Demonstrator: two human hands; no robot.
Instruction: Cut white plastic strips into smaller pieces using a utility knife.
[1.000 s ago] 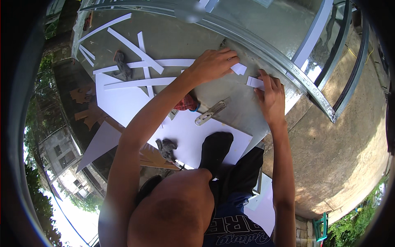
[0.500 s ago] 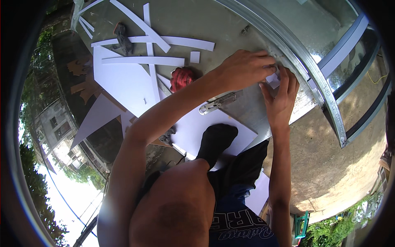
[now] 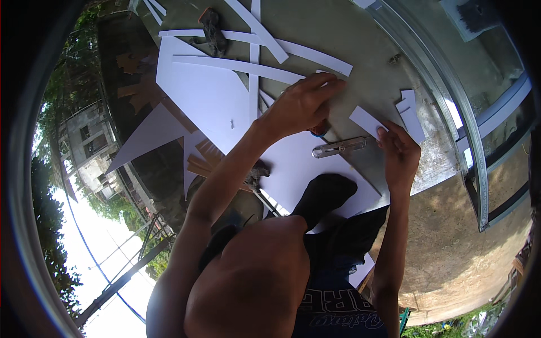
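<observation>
Here's the grey work surface [image 3: 332, 28], spreading out beneath everything, with the large white sheet [image 3: 200, 84] laid across it. Off to the right of that sheet stands a metal frame [image 3: 479, 174], walling off the far side! At the sheet's near end, a bare leg [image 3: 248, 276] blocks the view, its foot in a black sock [image 3: 332, 194] resting on white. The left forearm cuts across the sheet's middle, hiding more. The dark shirt [image 3: 338, 315], below the sheet, carries pale printed lettering. Over the sheet's far end, long white strips [image 3: 315, 53] cross one another, a grey crumpled thing [image 3: 214, 38] among them.

Now the hands! The left hand [image 3: 310, 104], fingers bent, hangs over the sheet's right edge; whether it grips anything, I can't tell. Beyond that edge, the right hand [image 3: 397, 149] pinches the white piece [image 3: 366, 119] between thumb and fingers. The silver tool [image 3: 340, 147] lies by that same edge, between the hands, and two short offcuts [image 3: 413, 121] overlap farther right.
</observation>
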